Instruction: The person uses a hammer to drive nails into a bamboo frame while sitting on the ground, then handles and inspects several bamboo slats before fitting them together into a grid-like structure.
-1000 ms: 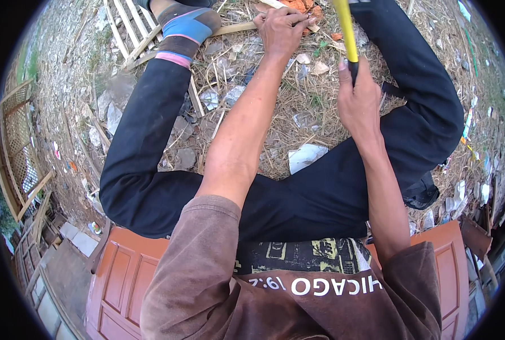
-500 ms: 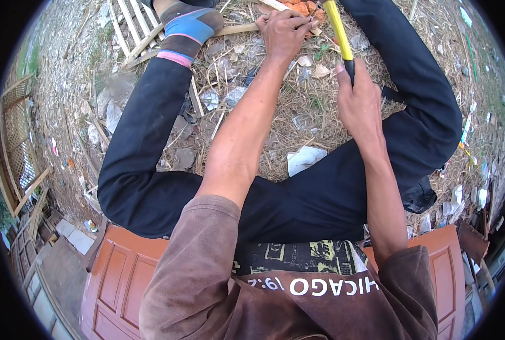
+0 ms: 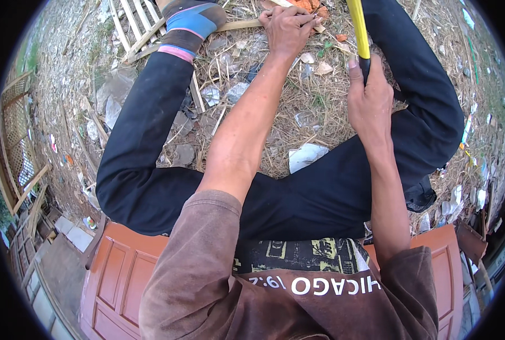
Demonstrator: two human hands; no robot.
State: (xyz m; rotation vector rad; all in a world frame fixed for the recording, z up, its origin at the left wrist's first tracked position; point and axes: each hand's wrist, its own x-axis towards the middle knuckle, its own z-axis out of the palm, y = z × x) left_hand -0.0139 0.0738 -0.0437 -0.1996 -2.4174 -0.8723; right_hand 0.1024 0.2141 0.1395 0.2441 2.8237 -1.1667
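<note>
Right grip [image 3: 371,96] was wrapped around a yellow-and-black handle [image 3: 359,28]; left grip [image 3: 288,33] met a wooden strip [image 3: 241,25], its hold unclear.

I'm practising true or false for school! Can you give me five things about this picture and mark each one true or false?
1. The right hand grips a yellow handle. True.
2. The left hand grips that handle too. False: the left hand is down at a wood strip.
3. Orange chunks lie near the left hand. True.
4. The sock is plain green. False: the sock has blue, dark and pink bands.
5. The trousers are dark. True.
</note>
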